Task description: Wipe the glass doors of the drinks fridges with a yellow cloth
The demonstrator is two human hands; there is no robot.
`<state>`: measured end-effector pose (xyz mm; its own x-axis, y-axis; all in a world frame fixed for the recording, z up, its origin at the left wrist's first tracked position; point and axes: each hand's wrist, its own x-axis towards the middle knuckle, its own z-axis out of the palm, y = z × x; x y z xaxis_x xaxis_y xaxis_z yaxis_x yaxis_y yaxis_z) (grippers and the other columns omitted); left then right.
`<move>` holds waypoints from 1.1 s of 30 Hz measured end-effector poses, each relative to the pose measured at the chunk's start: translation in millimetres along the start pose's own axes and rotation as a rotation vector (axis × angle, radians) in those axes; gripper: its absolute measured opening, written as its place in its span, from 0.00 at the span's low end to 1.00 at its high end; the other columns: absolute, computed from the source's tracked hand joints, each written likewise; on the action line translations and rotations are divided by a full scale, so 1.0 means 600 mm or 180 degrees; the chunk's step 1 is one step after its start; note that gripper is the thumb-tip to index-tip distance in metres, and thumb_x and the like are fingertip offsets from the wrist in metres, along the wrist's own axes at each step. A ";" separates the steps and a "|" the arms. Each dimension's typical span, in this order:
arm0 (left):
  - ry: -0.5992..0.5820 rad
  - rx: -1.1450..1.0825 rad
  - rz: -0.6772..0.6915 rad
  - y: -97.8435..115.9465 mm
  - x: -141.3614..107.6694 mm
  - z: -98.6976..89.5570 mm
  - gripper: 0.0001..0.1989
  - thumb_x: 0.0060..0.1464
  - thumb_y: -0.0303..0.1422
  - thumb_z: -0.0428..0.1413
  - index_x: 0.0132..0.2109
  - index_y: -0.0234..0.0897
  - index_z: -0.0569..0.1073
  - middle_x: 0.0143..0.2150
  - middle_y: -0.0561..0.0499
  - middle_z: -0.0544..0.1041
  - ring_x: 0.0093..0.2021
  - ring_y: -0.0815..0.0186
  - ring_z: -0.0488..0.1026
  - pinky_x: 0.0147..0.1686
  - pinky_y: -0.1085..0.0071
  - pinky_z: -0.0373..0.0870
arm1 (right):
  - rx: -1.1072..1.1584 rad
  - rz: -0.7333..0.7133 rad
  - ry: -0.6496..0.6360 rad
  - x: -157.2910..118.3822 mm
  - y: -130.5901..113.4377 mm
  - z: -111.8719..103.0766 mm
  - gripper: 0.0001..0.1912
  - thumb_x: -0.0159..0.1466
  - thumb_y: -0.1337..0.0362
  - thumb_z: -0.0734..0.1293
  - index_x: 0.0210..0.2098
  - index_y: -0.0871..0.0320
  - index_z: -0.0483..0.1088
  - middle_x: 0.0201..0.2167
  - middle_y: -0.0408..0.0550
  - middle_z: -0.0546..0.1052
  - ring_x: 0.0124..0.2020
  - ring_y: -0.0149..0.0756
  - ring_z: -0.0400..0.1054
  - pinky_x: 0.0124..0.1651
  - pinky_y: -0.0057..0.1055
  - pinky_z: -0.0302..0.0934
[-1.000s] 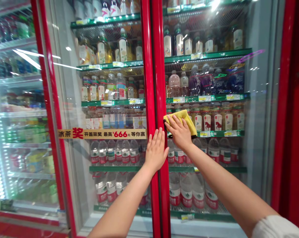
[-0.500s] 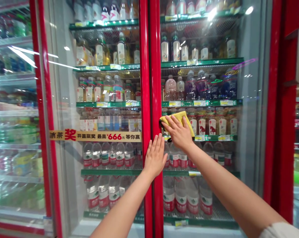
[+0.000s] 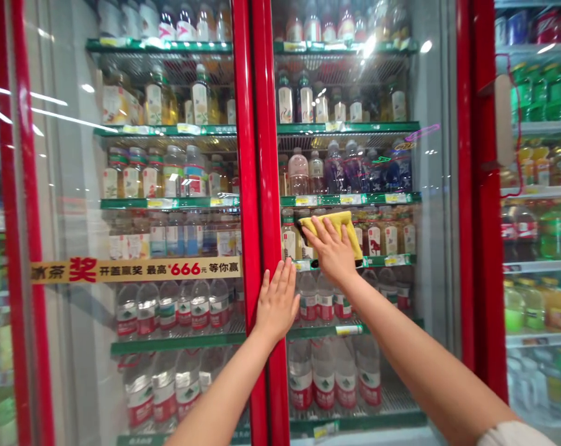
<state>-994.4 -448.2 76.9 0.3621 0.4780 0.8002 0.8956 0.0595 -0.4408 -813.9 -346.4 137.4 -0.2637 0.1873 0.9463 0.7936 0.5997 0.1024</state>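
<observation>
A yellow cloth with a dark edge lies against the right glass door of a red-framed drinks fridge. My right hand presses it flat to the glass, fingers spread over the cloth. Lower and to the left, my left hand rests with outstretched fingers on the red door frame, its right side reaching the glass; nothing is in it.
Behind the glass, bottles stand on green-edged shelves. A printed strip crosses the left door. To the right are a red post, a pale box and more drink shelves.
The view has shifted right, so the fridge appears farther left. My right hand and the cloth have moved right along the glass, away from the frame. My left hand stays on the frame.
</observation>
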 end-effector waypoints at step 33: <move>0.0118 -0.0264 0.0632 0.130 0.089 0.035 0.37 0.67 0.44 0.49 0.76 0.35 0.48 0.78 0.49 0.47 0.79 0.56 0.37 0.76 0.51 0.40 | -0.0011 0.0394 0.0135 -0.188 0.160 0.011 0.33 0.69 0.76 0.55 0.69 0.45 0.62 0.74 0.47 0.56 0.78 0.50 0.36 0.72 0.71 0.38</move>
<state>-910.6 -399.8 76.9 0.5414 0.4407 0.7160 0.8234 -0.1056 -0.5576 -711.5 -304.6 38.2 -0.1404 0.2266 0.9638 0.8206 0.5713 -0.0148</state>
